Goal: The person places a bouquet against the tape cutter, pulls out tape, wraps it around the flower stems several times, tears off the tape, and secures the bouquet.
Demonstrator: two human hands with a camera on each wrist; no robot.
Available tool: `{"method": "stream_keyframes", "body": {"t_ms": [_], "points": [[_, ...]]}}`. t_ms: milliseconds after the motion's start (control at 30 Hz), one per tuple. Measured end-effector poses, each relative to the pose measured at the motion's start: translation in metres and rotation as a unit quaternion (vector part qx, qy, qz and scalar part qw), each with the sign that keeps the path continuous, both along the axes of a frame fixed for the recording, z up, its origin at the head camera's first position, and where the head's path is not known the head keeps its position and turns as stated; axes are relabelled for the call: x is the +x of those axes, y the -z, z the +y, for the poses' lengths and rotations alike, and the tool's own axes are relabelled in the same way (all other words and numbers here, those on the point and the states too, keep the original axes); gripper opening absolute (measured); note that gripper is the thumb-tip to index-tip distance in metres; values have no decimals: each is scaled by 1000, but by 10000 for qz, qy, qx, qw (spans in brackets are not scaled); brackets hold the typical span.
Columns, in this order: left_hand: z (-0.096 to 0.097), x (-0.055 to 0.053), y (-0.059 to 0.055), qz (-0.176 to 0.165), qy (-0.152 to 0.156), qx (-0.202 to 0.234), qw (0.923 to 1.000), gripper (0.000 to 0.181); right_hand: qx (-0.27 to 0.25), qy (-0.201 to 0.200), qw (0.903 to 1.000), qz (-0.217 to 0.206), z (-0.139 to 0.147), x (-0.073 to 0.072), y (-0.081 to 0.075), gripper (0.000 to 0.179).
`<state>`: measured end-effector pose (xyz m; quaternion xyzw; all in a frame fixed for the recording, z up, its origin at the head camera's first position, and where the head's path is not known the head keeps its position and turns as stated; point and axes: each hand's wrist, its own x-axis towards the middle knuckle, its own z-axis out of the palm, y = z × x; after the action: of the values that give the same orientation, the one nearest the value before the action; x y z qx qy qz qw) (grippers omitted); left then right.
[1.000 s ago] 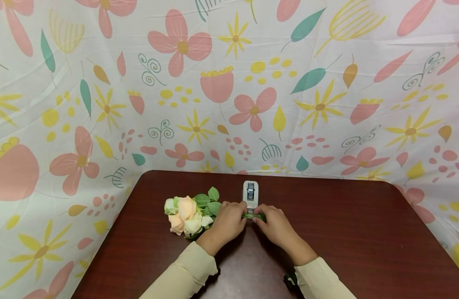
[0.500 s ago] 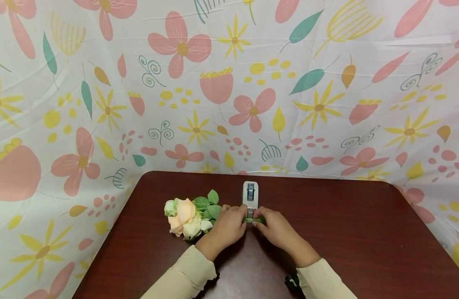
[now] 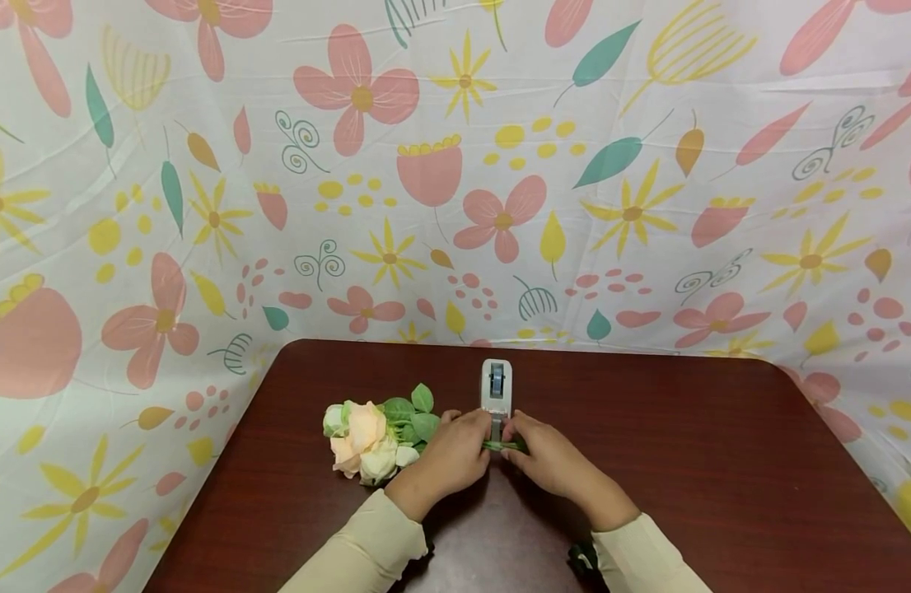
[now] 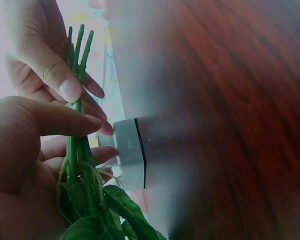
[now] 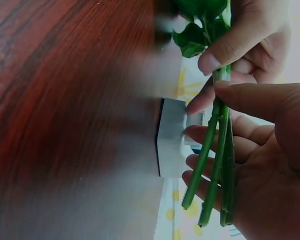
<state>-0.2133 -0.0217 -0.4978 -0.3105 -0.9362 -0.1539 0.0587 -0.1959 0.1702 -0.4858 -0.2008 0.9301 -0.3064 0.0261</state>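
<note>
A bunch of pale peach and cream roses [image 3: 366, 432] with green leaves lies sideways left of my hands. My left hand [image 3: 455, 449] grips its stems just below the leaves. Close beside it, my right hand [image 3: 548, 455] pinches the stems between thumb and fingers nearer their cut ends. In the right wrist view the green stems [image 5: 210, 155] spread apart past the right thumb, and a shiny clear band of tape [image 5: 221, 75] shows between both thumbs. Directly beyond the hands stands a white tape dispenser [image 3: 496, 380]. A strip seems to run from it down to the stems.
The dark red-brown wooden table [image 3: 685, 461] extends to both sides of the arms. A white cloth [image 3: 559, 288] printed with flowers and leaves hangs behind the table and along its left side.
Both hands have drawn the stems slightly toward me, away from the dispenser, and the gap between them has grown. The blossoms have shifted a little nearer too. The dispenser stays in place.
</note>
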Motion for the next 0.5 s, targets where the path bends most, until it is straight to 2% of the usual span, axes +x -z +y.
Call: {"method": "stream_keyframes", "body": {"t_ms": [233, 500], "points": [[0, 1, -1, 55, -67, -197, 9998, 22, 147, -120, 9995, 242, 0, 0, 2, 13], [-1, 1, -4, 113, -171, -341, 9992, 22, 237, 31, 9989, 403, -2, 0, 5, 15]]}}
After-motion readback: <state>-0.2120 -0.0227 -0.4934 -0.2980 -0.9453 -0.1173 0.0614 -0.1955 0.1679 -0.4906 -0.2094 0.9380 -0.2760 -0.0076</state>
